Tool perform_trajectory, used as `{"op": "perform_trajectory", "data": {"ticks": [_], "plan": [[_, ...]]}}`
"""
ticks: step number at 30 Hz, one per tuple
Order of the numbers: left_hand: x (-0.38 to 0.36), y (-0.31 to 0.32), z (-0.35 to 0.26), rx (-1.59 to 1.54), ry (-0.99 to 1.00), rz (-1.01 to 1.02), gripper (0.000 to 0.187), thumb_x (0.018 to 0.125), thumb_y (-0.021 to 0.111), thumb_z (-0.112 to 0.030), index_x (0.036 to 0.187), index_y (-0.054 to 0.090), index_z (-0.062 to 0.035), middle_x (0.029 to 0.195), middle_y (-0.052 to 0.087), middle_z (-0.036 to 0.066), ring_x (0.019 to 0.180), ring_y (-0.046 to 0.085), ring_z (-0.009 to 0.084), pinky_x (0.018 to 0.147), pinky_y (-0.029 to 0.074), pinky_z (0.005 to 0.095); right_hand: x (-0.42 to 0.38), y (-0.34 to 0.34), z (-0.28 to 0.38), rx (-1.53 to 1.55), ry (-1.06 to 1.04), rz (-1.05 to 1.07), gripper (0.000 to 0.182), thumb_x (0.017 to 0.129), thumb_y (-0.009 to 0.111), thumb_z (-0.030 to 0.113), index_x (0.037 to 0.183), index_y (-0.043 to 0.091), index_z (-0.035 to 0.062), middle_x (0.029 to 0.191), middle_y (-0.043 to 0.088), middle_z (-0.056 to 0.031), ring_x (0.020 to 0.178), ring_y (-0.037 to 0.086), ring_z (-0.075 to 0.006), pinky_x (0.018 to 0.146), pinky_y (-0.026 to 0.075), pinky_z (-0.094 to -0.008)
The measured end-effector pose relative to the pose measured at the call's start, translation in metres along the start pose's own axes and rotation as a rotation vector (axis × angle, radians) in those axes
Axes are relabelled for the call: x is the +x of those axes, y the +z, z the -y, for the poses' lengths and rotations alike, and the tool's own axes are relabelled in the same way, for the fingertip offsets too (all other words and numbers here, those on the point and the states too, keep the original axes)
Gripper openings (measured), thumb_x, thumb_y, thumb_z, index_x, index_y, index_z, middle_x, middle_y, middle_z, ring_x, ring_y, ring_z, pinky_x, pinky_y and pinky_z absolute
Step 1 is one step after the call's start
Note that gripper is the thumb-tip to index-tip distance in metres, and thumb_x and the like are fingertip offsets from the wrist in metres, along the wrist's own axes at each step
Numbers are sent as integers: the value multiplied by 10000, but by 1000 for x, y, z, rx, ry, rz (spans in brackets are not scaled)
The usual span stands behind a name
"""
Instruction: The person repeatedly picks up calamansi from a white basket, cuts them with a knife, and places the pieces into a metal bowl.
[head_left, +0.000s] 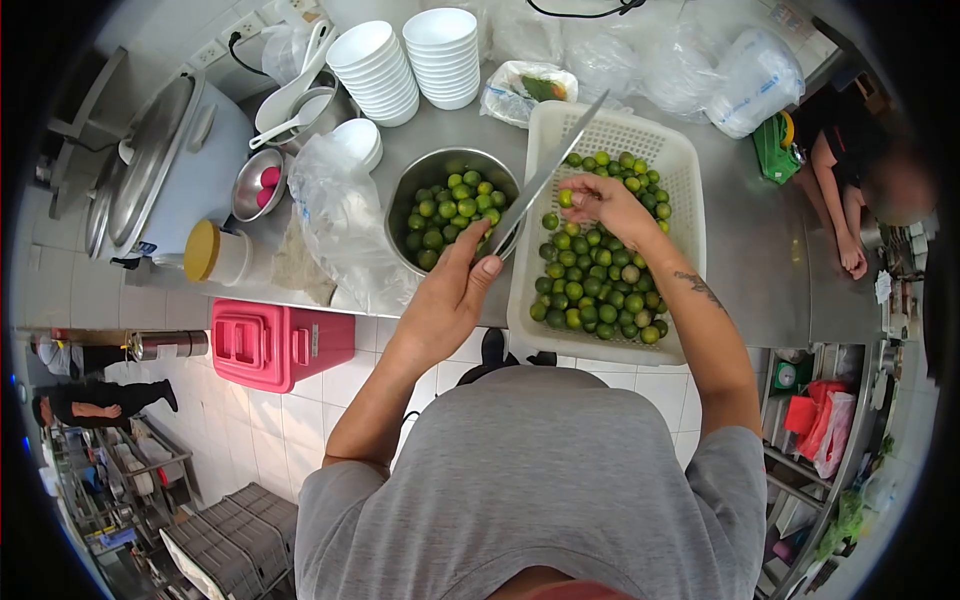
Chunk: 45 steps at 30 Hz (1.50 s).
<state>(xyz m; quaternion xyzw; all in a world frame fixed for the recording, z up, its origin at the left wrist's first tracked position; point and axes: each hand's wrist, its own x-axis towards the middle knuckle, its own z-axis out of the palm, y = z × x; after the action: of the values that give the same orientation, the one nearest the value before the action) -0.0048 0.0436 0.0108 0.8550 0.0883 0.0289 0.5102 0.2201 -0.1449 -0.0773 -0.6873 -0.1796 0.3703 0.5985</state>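
A professional-looking kitchen is indicated by the long steel counter (765, 250), where white bowls (370, 65) are stacked in tall piles and a large tub (218, 135) with a steel lid is seen at one end. Limes (590, 285) are held in bulk in a basket (625, 128) and a pot (405, 190). The floor (325, 430) is tiled, and crates (235, 540) and a dial scale (786, 375) are seen at the sides.
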Motion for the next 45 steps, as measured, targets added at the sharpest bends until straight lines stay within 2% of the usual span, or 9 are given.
{"op": "perform_trajectory", "data": {"ticks": [7,10,19,32,34,37,41,43,45], "plan": [[-3,14,-3,87,-42,69,558,1029,412,-388,1449,330,-30,1394,451,255,1243,500,367,1022,399,384,-33,31,26,506,-227,-28,277,955,574,77,1209,577,-34,1104,619,-86,965,614,-163,867,493,-312],[-4,16,-3,178,37,66,529,1026,399,-344,1450,293,-46,1152,532,303,945,593,476,813,489,497,-41,49,30,584,-258,-67,268,950,586,87,1194,594,-23,1076,629,-67,927,605,-143,863,485,-301],[-1,15,-13,196,49,7,546,1024,398,-345,1493,249,-107,1147,536,287,916,606,465,785,498,496,-47,86,33,609,-269,-50,235,939,600,85,1152,621,-11,964,645,-33,871,582,-111,813,475,-268],[9,8,4,-40,8,-30,431,1022,438,-328,1329,353,-38,1240,528,299,1067,591,435,885,471,455,-53,128,30,405,-249,-56,170,935,603,71,1077,616,-22,886,630,-38,810,581,-110,765,494,-268],[11,6,7,-33,-32,-47,418,1023,447,-320,1301,358,-20,1162,572,296,1045,610,412,881,471,440,-54,130,29,377,-254,-17,212,941,604,90,1118,603,-26,911,630,-43,820,586,-114,769,500,-268],[10,0,0,-111,-11,-34,362,1040,428,-288,1296,370,-37,1015,618,162,972,605,212,848,475,333,-54,122,44,280,-233,69,343,962,582,138,1264,536,-19,1003,619,-40,906,581,-116,832,491,-267],[8,-11,-11,-57,-133,-39,403,1034,434,-332,1290,386,-24,997,609,173,903,592,232,814,466,329,-41,83,52,130,-277,46,494,1002,516,209,1435,372,18,1142,614,-108,973,607,-171,844,509,-291],[9,-15,-11,1,-188,-55,468,1030,428,-356,1302,377,21,1060,624,259,958,633,347,871,469,389,-22,44,41,-136,-234,-98,314,975,534,140,1266,544,21,1091,644,-108,964,621,-178,837,510,-306],[9,-11,20,74,-50,-164,465,1032,432,-362,1354,398,-28,913,545,119,777,484,186,722,416,294,-8,10,20,-673,-153,-137,241,919,595,120,1116,607,-18,1037,666,-128,931,637,-210,825,514,-330]]}}
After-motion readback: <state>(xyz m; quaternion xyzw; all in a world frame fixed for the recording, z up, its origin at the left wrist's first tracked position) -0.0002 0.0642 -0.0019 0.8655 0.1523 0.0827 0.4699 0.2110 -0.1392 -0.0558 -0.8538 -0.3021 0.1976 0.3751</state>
